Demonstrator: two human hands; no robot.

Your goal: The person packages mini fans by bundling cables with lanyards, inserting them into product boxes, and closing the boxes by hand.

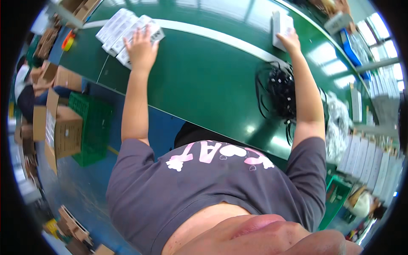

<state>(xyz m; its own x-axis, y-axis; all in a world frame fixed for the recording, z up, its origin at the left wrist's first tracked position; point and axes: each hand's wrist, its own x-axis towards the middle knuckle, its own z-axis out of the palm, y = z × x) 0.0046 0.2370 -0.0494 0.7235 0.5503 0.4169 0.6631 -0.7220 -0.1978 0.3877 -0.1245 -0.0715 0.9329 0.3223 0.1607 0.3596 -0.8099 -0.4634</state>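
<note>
Several small white boxes [115, 32] lie side by side in a row at the far left of the green table [204, 80]. My left hand [142, 53] rests on the nearer ones, its fingers spread flat over their tops. At the far right, another white box [279, 32] stands on the table. My right hand [290, 41] grips it from its right side, with the thumb over its near face. A tangled heap of black cables [281, 91] lies beside my right forearm, which hides part of it.
Clear plastic bags [337, 123] lie right of the cables. An orange and yellow tape roll [68, 41] sits at the table's left end. Left of the table stand an opened cardboard box [68, 131] and a green crate [95, 123]. A person [24, 85] works beyond them.
</note>
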